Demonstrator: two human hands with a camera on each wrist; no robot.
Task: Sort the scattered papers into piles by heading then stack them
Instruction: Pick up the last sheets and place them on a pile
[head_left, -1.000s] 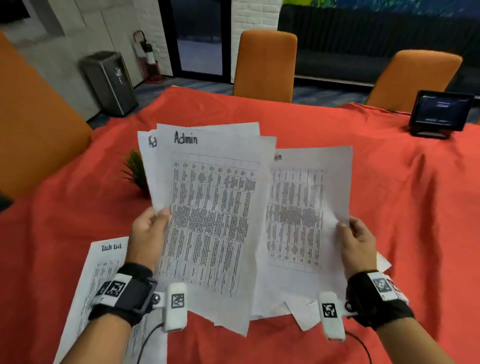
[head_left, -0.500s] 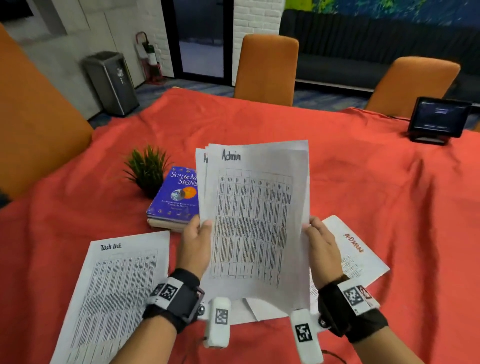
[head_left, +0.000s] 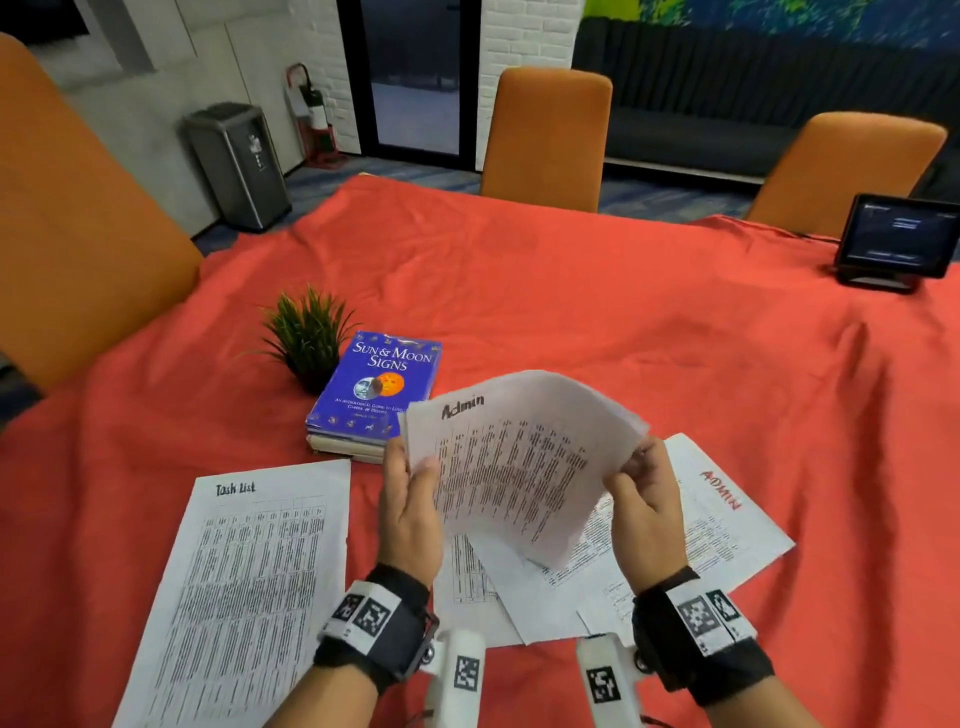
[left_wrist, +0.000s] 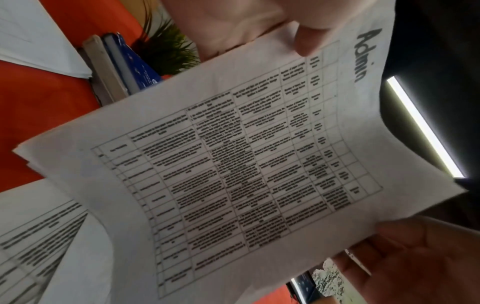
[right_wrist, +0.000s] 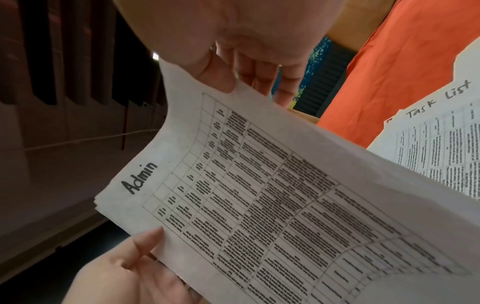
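The red-clothed bench (head_left: 623, 322) fills the frame, with the Task List sheet (head_left: 249, 587) lower left and loose Admin sheets (head_left: 727, 525) lower right. A second ago my Admin stack (head_left: 519, 467) was fanned wide; now it is squared and dropping low at centre, ready to join them. My left hand (head_left: 410, 514) and right hand (head_left: 649, 514) pinch its side edges, thumbs on top, long axis running away from me, heading at the far end.

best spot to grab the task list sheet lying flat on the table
Probably the bare near-right corner of the Task List sheet, from the left hand's side: it lies flat, nothing overlaps it, and a corner lifts easiest.
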